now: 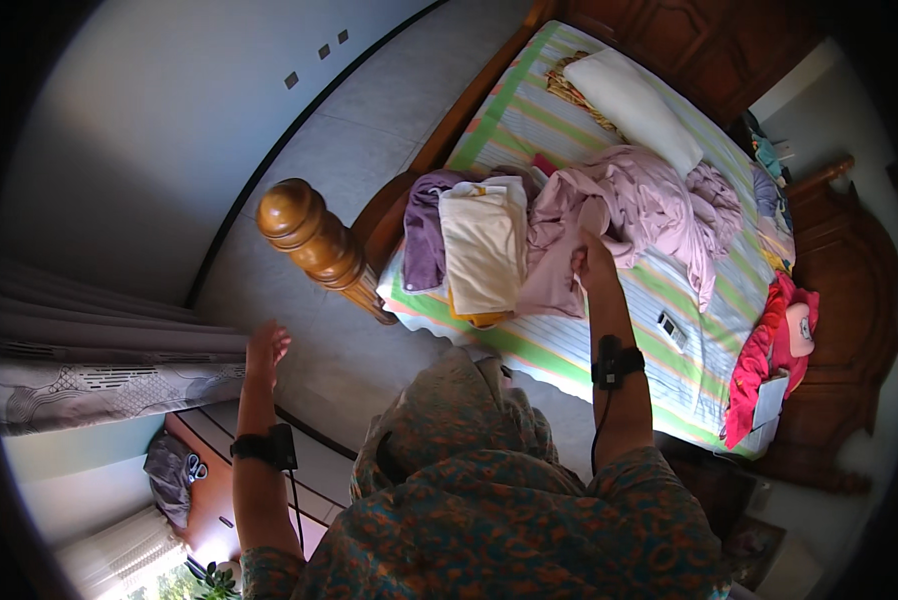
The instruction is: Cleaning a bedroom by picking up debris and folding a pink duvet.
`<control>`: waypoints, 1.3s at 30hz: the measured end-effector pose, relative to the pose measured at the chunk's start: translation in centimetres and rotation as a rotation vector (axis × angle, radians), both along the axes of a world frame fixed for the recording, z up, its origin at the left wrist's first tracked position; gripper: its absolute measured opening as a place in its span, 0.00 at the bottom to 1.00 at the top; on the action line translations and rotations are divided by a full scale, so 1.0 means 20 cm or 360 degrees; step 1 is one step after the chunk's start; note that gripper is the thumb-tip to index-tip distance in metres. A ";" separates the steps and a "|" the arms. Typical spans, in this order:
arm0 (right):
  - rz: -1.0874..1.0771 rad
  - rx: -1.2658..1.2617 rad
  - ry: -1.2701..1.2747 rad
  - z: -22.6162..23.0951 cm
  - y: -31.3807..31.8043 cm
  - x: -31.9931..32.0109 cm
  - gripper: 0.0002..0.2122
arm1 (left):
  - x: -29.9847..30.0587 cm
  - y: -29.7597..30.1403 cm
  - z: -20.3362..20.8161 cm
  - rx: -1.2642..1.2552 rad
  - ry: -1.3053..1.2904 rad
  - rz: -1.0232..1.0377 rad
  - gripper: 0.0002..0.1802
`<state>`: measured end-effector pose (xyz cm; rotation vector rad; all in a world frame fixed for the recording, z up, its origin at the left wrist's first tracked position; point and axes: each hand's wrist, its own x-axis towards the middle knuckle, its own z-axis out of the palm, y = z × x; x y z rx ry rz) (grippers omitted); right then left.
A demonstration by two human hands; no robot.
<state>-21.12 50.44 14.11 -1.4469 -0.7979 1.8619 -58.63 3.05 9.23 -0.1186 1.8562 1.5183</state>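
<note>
My left hand [267, 350] is raised over the floor at the left, beside the grey curtain; its fingers are apart and hold nothing. My right hand [596, 264] is over the near part of the bed, in front of a crumpled pale pink cloth [649, 200]. Its fingers are loosely bent with a gap between them, and I see no cloth gripped in them. Whether it touches the pink cloth, I cannot tell. Left of that hand lies a folded cream cloth [484, 245], with a folded purple cloth [425, 232] beside it and a yellow edge showing underneath.
A striped bed [529, 345] has a carved wooden post [314, 235] at its near left corner. On it lie a white pillow [634, 105], a small device [672, 330] and red clothes [754, 360]. Grey curtains [119, 350] hang at the left above a wooden cabinet [214, 480] with scissors [197, 467].
</note>
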 end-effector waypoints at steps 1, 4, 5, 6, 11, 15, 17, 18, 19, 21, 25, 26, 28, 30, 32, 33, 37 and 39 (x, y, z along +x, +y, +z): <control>-0.0018 0.0002 0.0091 0.06 -0.01 -0.08 0.10 | -0.06 0.02 0.07 0.0004 0.0049 -0.0013 0.23; -0.0022 0.0079 0.0211 0.22 0.01 -0.24 0.09 | -0.19 0.15 0.30 0.0088 0.0156 -0.0117 0.24; 0.0018 0.0135 0.0235 0.26 0.02 -0.30 0.09 | -0.22 0.18 0.37 0.0149 0.0209 -0.0184 0.25; 0.0000 0.0126 0.0238 0.29 0.03 -0.36 0.09 | -0.25 0.22 0.43 0.0158 0.0210 -0.0190 0.25; 0.0036 0.0124 0.0298 0.26 0.11 -0.66 0.10 | -0.44 0.38 0.54 0.0248 0.0189 -0.0473 0.26; -0.0015 0.0075 0.0309 0.18 0.15 -0.84 0.10 | -0.66 0.45 0.51 0.0197 0.0199 -0.0597 0.27; 0.0031 0.0171 0.0190 0.17 0.18 -0.94 0.08 | -0.82 0.45 0.48 0.0034 0.0240 -0.0645 0.25; 0.0031 0.0204 0.0159 0.17 0.19 -0.97 0.07 | -0.89 0.42 0.46 0.0014 0.0200 -0.0641 0.25; 0.0009 0.0192 0.0158 0.18 0.22 -1.00 0.07 | -0.97 0.41 0.45 0.0003 0.0198 -0.0664 0.25; 0.0098 0.0209 0.0187 0.23 0.32 -1.04 0.05 | -1.15 0.42 0.44 -0.0062 0.0101 -0.0635 0.24; -0.0002 0.0241 0.0218 0.43 0.37 -1.15 0.07 | -1.47 0.45 0.39 -0.0085 0.0095 -0.0686 0.24; -0.0018 0.0256 0.0214 0.46 0.39 -1.17 0.07 | -1.54 0.46 0.38 -0.0081 0.0089 -0.0643 0.24; 0.0019 0.0247 0.0363 0.54 0.42 -1.17 0.07 | -1.66 0.51 0.32 -0.0058 0.0078 -0.0623 0.24; -0.0030 0.0228 0.0408 0.60 0.45 -1.12 0.07 | -1.77 0.58 0.24 -0.0055 -0.0006 -0.0683 0.24; -0.0090 0.0260 0.0425 0.66 0.38 -1.17 0.05 | -1.88 0.63 0.14 -0.0056 -0.0071 -0.0750 0.25; -0.0125 0.0272 0.0423 0.69 0.36 -1.18 0.05 | -1.93 0.69 0.13 -0.0056 -0.0138 -0.0813 0.25; -0.0216 0.0485 0.0226 0.81 0.32 -1.10 0.05 | -2.11 0.99 0.14 -0.0074 -0.0107 -0.0996 0.24; -0.0295 0.0441 0.0268 0.94 0.33 -1.12 0.05 | -2.28 1.14 0.11 -0.0010 -0.0093 -0.1106 0.22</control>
